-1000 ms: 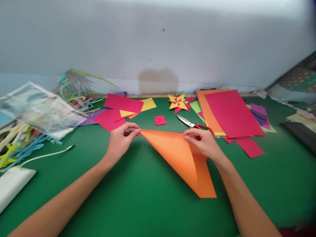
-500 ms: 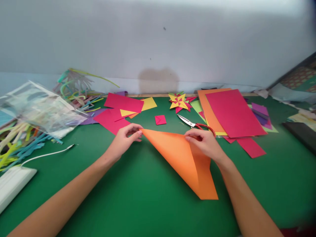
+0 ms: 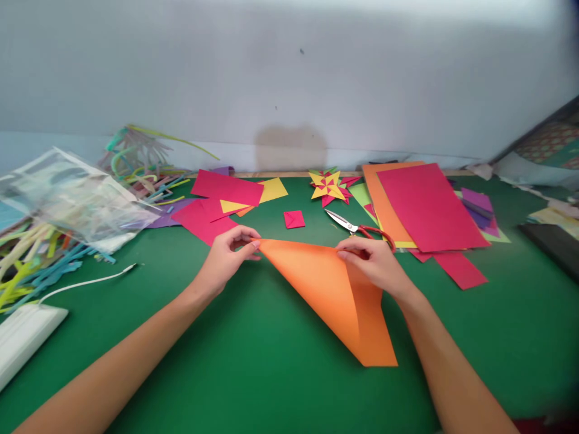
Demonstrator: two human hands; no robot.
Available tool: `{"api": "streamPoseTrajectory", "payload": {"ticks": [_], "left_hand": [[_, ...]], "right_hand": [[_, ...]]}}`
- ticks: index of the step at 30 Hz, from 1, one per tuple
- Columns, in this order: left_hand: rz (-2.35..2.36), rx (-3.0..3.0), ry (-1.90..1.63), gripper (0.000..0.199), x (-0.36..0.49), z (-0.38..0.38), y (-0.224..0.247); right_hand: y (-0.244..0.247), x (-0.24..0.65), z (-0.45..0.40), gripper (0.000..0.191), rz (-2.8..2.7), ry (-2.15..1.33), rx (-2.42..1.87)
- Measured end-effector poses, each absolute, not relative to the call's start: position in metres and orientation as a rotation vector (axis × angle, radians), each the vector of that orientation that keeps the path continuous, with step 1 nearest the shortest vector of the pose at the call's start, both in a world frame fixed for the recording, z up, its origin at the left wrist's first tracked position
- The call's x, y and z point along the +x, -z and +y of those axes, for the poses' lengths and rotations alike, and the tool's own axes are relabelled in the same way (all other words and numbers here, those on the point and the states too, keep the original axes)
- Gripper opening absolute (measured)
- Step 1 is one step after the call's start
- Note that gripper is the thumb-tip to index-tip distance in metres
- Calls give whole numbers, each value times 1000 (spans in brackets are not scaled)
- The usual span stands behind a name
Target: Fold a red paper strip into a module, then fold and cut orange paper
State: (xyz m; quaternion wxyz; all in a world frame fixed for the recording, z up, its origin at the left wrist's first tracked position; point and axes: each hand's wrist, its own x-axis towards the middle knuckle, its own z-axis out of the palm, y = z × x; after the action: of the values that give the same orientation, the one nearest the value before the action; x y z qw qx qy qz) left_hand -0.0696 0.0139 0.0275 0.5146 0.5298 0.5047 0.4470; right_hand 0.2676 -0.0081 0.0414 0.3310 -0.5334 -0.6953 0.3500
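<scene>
An orange sheet of paper is bent over diagonally between my hands above the green table. My left hand pinches its pointed left corner. With thumb and fingers closed, my right hand grips the upper right edge. The lower end of the sheet hangs toward the front, and the fold is rounded, not pressed flat. Just behind my right hand lie scissors with red handles, partly hidden by that hand. A small folded red square rests behind the sheet, between my hands.
Red sheets on orange ones lie at the back right, a yellow and red paper star at the back middle. Left are red and yellow papers, a clear plastic bag, colourful strips and a white device with a cable.
The orange sheet has shifted slightly left at its lower end and right edge. My right hand has moved a little left. Both hands keep their hold.
</scene>
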Motion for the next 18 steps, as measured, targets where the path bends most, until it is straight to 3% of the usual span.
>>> {"api": "streamPoseTrajectory", "payload": {"ticks": [18], "left_hand": [[1229, 1415, -1131, 26, -73, 14, -25]], "right_hand": [[-39, 270, -8, 14, -1819, -926, -1391]]}}
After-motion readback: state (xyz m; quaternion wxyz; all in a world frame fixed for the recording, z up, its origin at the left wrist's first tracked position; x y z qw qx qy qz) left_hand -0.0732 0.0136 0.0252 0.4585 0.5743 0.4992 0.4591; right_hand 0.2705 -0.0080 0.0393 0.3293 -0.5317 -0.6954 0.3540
